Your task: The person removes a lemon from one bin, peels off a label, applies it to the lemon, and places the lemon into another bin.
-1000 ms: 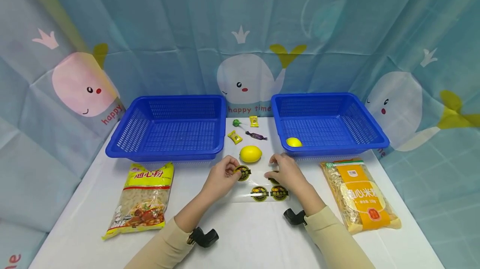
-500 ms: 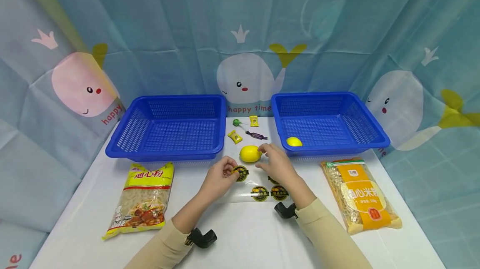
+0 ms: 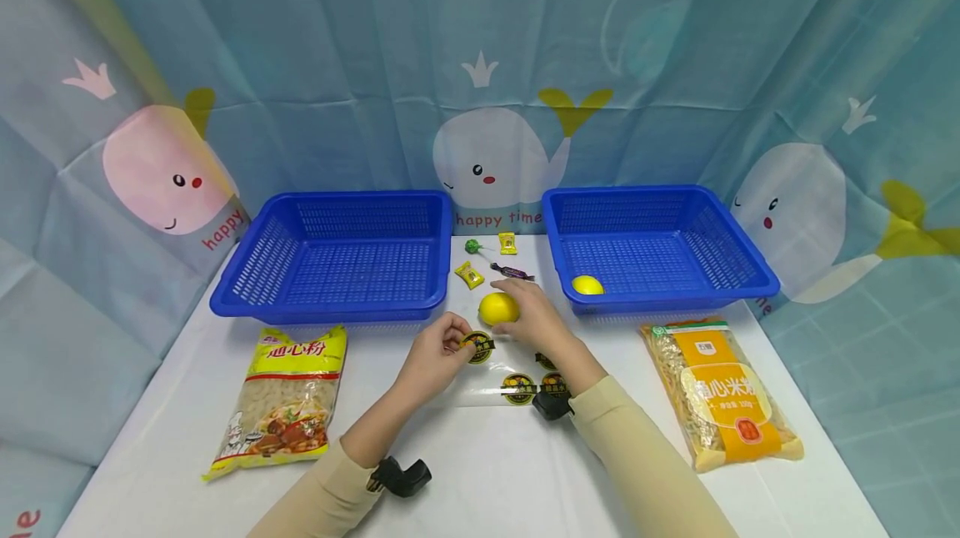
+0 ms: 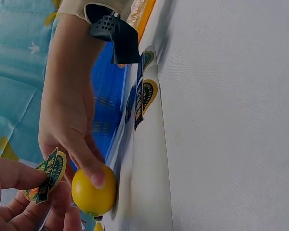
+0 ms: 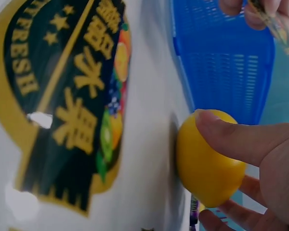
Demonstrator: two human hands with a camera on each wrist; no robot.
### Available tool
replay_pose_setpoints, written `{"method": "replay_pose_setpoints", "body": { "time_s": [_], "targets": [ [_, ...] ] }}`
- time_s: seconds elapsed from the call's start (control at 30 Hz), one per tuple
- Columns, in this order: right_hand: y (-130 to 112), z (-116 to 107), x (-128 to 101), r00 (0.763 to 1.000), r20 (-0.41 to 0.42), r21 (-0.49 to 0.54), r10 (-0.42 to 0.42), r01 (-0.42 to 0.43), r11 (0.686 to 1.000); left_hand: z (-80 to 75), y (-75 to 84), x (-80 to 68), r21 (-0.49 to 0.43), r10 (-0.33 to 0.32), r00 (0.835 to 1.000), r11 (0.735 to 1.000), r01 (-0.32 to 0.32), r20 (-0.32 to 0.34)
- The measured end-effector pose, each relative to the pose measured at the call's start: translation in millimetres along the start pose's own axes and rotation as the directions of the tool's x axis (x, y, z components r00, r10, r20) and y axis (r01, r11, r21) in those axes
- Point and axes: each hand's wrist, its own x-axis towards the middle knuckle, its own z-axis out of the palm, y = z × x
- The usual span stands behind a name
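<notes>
My left hand [image 3: 429, 361] pinches a round black-and-gold fruit sticker [image 4: 55, 174] between thumb and fingers, held up over the near left part of the clear sticker sheet [image 3: 480, 392]. Several more stickers like it show on the sheet, one of them large in the right wrist view. Just beyond the sheet lies a yellow lemon [image 3: 495, 309]. Around it curl the thumb and fingers of my right hand [image 3: 542, 321]; the right wrist view has the thumb [image 5: 236, 142] across the lemon's side, with other fingertips beneath its end.
Two blue baskets stand behind, the left basket [image 3: 330, 304] and the right basket [image 3: 675, 300], with another lemon [image 3: 587, 284] in the right one. Between them lie two yellow-wrapped candies [image 3: 470, 274], a purple candy [image 3: 512, 272] and a green lollipop [image 3: 472, 246]. Pasta bags [image 3: 285, 396] flank the sheet.
My right hand has left the sheet's right side, moved left and away from me, and taken hold of the lemon. The left hand keeps its sticker, shifted slightly left.
</notes>
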Motion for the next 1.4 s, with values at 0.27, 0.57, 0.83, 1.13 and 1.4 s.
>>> {"method": "replay_pose_setpoints", "body": {
  "time_s": [0.27,0.57,0.83,1.13,1.4],
  "targets": [
    [3,4,1,1.000,0.005,-0.014,0.005,-0.005,1.000,-0.3,0.2,0.9,0.003,0.001,1.000,1.000,-0.001,-0.003],
    [-2,-5,-12,0.994,-0.013,0.191,0.106,-0.102,0.976,-1.0,2.3,2.5,0.015,0.007,1.000,1.000,-0.007,-0.007],
    [7,-13,-28,0.980,0.053,0.447,0.194,-0.197,0.872,-1.3,4.6,2.7,0.011,0.016,1.000,1.000,-0.016,-0.004],
    [9,-15,-50,0.959,0.213,0.694,0.186,-0.282,0.663,0.5,9.2,2.7,-0.004,0.010,1.000,1.000,-0.010,0.011],
    [9,-14,-62,0.960,0.260,0.780,0.100,-0.270,0.565,3.4,14.3,3.1,-0.045,0.012,0.999,0.999,-0.011,0.031]
  ]
}}
